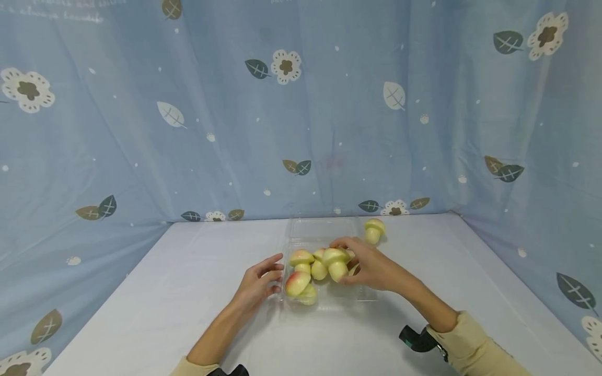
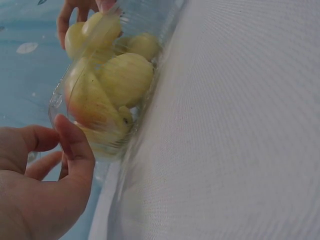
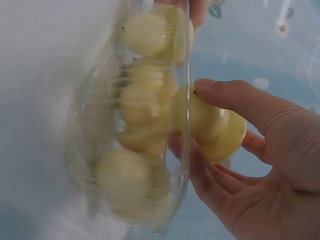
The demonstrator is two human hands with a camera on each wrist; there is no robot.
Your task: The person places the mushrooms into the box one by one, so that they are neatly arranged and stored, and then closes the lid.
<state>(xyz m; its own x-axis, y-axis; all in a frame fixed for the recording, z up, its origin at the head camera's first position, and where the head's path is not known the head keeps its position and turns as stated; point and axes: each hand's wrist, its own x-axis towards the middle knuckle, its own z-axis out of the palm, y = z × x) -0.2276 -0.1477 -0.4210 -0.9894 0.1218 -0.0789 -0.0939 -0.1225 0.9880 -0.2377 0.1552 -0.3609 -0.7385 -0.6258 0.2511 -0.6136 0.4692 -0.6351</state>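
Note:
A clear plastic clamshell box (image 1: 329, 296) stands on the white table with several yellow-green mushroom-shaped pieces in it, some blushed red. My right hand (image 1: 369, 263) grips one such mushroom (image 1: 336, 265) between thumb and fingers, over the right part of the box. In the right wrist view, that mushroom (image 3: 207, 120) is at the box rim (image 3: 187, 100), with the thumb on its stem end. My left hand (image 1: 256, 284) is at the box's left side, its fingers loosely bent and apart. The left wrist view puts its fingertips (image 2: 62, 122) right at the rim's corner.
Another yellow-green mushroom (image 1: 374, 231) stands on the table behind the box to the right. The open transparent lid (image 1: 324, 228) lies toward the back. A blue curtain (image 1: 329, 115) with flower and leaf prints hangs along the table's far edge.

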